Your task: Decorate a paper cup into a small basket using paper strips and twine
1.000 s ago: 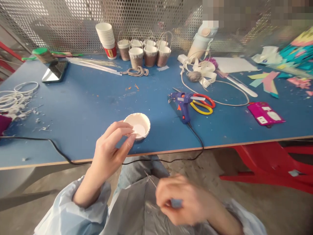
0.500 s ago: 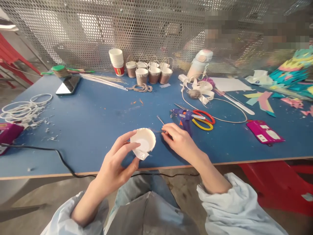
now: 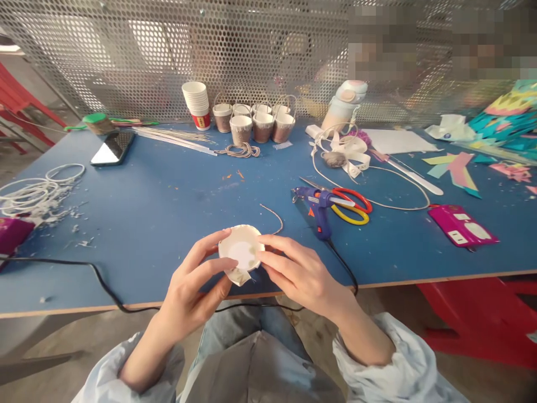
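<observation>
Near the table's front edge I hold a white paper cup (image 3: 240, 242), its open mouth toward me and a torn flap folded at its lower rim. My left hand (image 3: 197, 277) grips it from the left, with fingers over the rim and the thumb underneath. On the other side my right hand (image 3: 300, 271) pinches the cup's right edge; its thumb is mostly hidden. A thin twisted cord (image 3: 277, 216) curves up onto the table from behind the cup by my right fingertips. To the right lie a purple glue gun (image 3: 318, 202) and red-and-yellow-handled scissors (image 3: 352, 206).
Several cord-wrapped cups (image 3: 262, 124) with handles stand at the back beside stacked paper cups (image 3: 196, 103). A bottle (image 3: 344, 106), a phone (image 3: 112, 149), white cord coils (image 3: 42, 187) and a magenta power strip (image 3: 462, 225) surround the workspace. A black cable (image 3: 98, 274) runs along the front edge.
My right hand has moved left from beside the cord to the cup's right edge. The cord's free end now curves above the cup. My left hand keeps its hold.
</observation>
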The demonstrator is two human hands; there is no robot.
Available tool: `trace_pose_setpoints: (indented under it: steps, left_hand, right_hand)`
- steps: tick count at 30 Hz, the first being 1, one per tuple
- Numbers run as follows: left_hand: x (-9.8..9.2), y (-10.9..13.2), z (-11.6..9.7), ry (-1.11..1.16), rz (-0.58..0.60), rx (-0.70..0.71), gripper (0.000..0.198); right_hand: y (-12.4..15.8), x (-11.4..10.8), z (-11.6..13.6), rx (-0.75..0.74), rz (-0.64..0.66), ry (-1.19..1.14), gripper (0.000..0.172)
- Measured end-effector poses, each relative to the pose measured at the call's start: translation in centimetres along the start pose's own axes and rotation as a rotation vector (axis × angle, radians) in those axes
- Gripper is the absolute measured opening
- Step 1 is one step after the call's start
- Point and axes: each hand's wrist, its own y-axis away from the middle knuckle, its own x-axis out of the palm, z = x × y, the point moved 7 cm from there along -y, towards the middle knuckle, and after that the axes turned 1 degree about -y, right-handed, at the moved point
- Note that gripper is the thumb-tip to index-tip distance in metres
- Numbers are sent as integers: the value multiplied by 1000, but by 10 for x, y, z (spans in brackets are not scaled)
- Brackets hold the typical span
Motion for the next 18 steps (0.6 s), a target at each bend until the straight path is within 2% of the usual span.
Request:
trace_pose_setpoints:
  steps: [3, 5, 7, 9, 11, 14, 18]
  left_hand:
    - [-1, 2, 7, 162, -49, -100, 31]
    - [-2, 3, 17, 334, -135, -217, 35]
    - [-2, 6, 27, 463, -243, -341, 28]
    - [0, 8, 34, 484, -287, -438, 11]
    - [5, 10, 35, 472, -244, -492, 6]
    - [14, 12, 32, 570, -168, -511, 17]
    - [21, 12, 30, 719, -133, -533, 33]
  right_hand:
    - [-6, 4, 8, -21, -45, 4, 25]
    - [-9, 7, 16, -16, -79, 43, 20]
    - [-11, 10, 24, 7, -130, 98, 17]
    - [-12, 13, 31, 37, -186, 137, 17]
    - [-13, 18, 36, 63, -213, 155, 19]
    - [-17, 25, 41, 98, -207, 139, 20]
    - [-21, 25, 46, 132, -210, 6, 25]
